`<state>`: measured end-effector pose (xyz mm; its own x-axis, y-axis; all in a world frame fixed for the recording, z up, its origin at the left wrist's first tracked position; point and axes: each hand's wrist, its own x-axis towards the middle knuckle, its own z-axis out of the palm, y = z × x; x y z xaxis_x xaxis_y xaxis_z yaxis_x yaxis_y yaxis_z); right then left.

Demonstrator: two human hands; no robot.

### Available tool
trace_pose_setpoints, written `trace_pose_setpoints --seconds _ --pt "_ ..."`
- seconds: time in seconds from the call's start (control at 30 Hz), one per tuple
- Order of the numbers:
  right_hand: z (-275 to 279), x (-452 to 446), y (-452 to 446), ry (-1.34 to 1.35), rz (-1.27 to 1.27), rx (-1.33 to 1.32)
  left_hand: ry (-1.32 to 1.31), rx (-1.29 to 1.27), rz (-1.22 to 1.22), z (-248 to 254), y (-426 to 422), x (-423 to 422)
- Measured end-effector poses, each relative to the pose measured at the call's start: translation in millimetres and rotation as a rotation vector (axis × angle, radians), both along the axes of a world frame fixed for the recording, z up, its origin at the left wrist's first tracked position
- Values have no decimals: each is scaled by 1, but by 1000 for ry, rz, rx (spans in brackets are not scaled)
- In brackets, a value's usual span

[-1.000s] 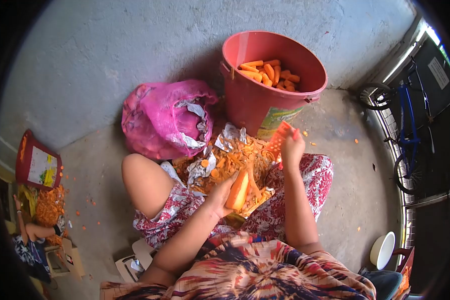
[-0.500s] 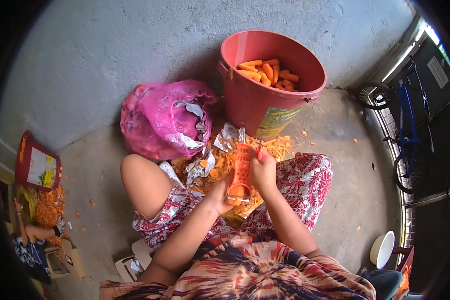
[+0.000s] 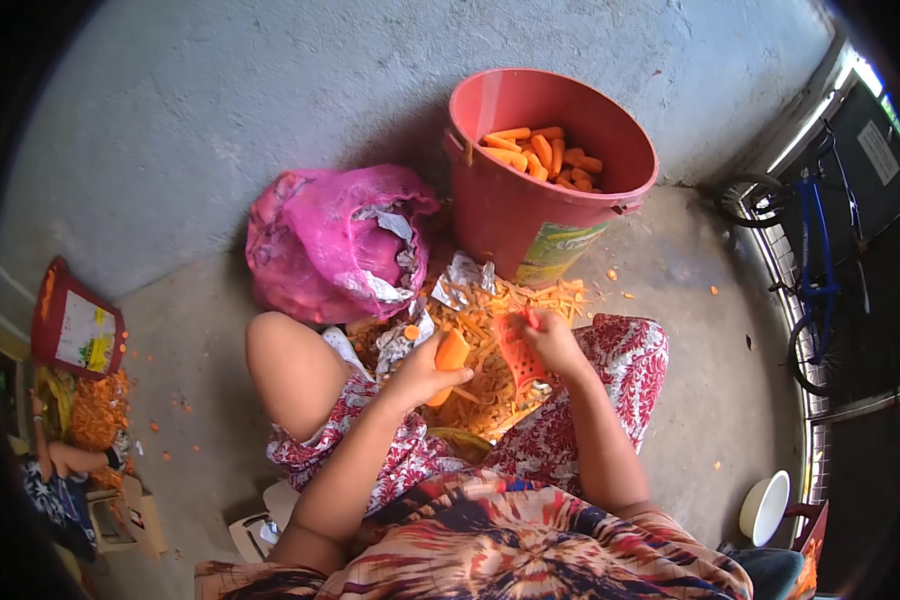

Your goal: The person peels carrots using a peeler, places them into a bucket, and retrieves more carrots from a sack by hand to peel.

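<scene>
My left hand [image 3: 418,381] is closed around a peeled carrot [image 3: 452,353], whose upper end stands out above the fingers. In my right hand [image 3: 558,347] is a flat orange-red peeler [image 3: 516,350] with holes through its body, tilted down toward the lap. A small red piece shows by the right thumb; I cannot tell whether it belongs to the peeler. Carrot and peeler are apart. Below both hands lies a heap of carrot peelings [image 3: 490,400] mixed with crumpled paper [image 3: 463,282].
A tall red bucket [image 3: 540,225] holding peeled carrots stands ahead, beside a pink mesh sack [image 3: 320,240]. Far left are another red bucket [image 3: 75,320], more peelings [image 3: 100,412] and another person's leg [image 3: 78,462]. To the right are a blue bicycle [image 3: 820,270] and white basin [image 3: 765,507].
My hands have moved apart, taking the peeler off the carrot. The carrot in my left hand now points upward, while the peeler has swung right and tilted.
</scene>
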<state>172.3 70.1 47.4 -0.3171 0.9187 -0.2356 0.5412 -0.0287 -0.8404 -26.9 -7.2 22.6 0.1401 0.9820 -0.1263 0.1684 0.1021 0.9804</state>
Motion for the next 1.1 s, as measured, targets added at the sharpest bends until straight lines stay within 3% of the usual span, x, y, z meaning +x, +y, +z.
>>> trace_pose_setpoints --seconds 0.13,0.17,0.3,0.7,0.8,0.9,1.0,1.1 --pt "11 -12 -21 56 241 -76 295 150 86 8 9 -8" --pt "-13 -12 -21 53 323 39 335 159 101 7 12 -8" --pt "-12 -23 -29 -53 389 18 365 262 99 5 13 -7" --pt "-38 -26 -29 -166 423 277 279 119 -35 -4 13 -6" --pt "-44 -31 -32 -252 354 255 133 60 -78 -21 14 -8" --pt "-48 -33 -33 -250 344 221 -93 -250 -141 -22 14 -10" --pt "-49 -33 -31 -277 362 207 0 -43 -141 -23 14 -8" --pt "-67 -33 -31 -302 322 162 493 219 -96 -15 13 -5"
